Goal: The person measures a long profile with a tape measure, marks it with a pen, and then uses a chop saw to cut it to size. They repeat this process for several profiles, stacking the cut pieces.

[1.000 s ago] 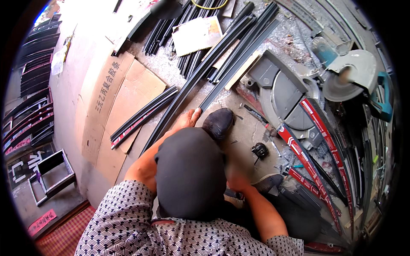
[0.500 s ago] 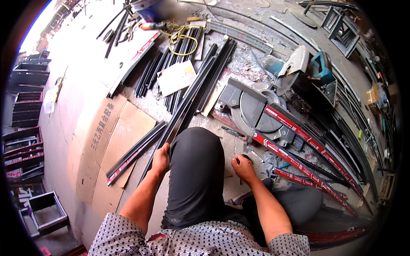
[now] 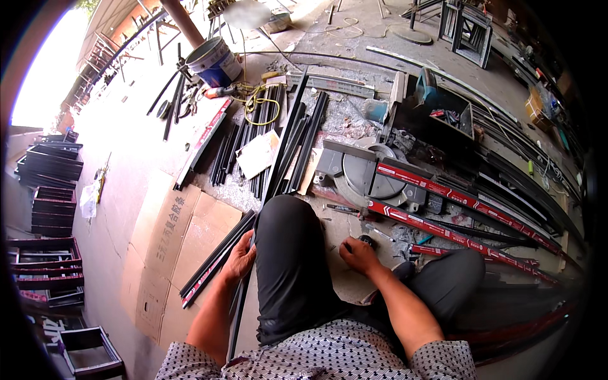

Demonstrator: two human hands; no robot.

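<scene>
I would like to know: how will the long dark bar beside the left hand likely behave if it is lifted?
The long dark bar is probably fairly stiff, as it looks nearly straight. Being slim and long, it may swing at the far end if the left hand lifts it alone. Its smooth-looking surface could be slightly slippery.

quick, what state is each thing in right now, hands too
Left hand: partly open, at the long dark bar; grip unclear
Long dark bar: slanting
Right hand: fingers curled; contents hidden
Tape measure: partly hidden by the right hand
Saw: head raised off its base
Bucket: upright, open top
Cardboard: unfolded, flat on the floor
Yellow cord: loosely looped
</scene>
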